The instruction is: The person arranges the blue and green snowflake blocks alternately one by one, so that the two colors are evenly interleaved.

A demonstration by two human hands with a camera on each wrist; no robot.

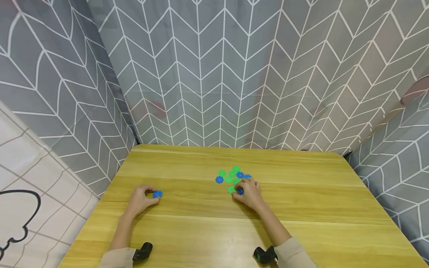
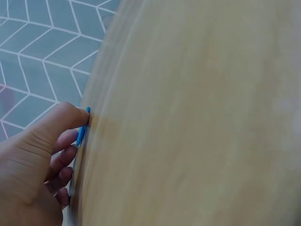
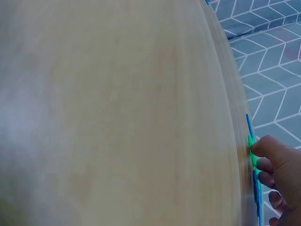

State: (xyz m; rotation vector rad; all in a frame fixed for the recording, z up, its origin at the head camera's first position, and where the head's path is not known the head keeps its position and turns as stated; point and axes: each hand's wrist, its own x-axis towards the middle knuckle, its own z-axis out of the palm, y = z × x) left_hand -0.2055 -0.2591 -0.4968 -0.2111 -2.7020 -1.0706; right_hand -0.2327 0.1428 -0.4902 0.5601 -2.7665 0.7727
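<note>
A blue notched disc [image 1: 157, 194] lies at the left of the table, pinched between thumb and fingers of the left hand [image 1: 140, 201]. In the left wrist view that blue disc [image 2: 83, 127] shows edge-on at the fingertips of the left hand [image 2: 40, 155]. The right hand [image 1: 249, 193] has its thumb and fingers curved round a dark blue disc [image 1: 240, 191], beside a green disc [image 1: 231, 190]. Behind it lie several green discs [image 1: 232, 174] and blue ones [image 1: 219, 179]. In the right wrist view the right hand [image 3: 282, 174] touches the edge-on pile near a green disc [image 3: 252, 149].
The wooden table [image 1: 201, 230] reaches its far edge at a patterned curtain [image 1: 214, 74]. Curtains also hang at the left and right sides. A black wrist device [image 1: 143, 251] sits at the left sleeve and another [image 1: 264, 255] at the right sleeve.
</note>
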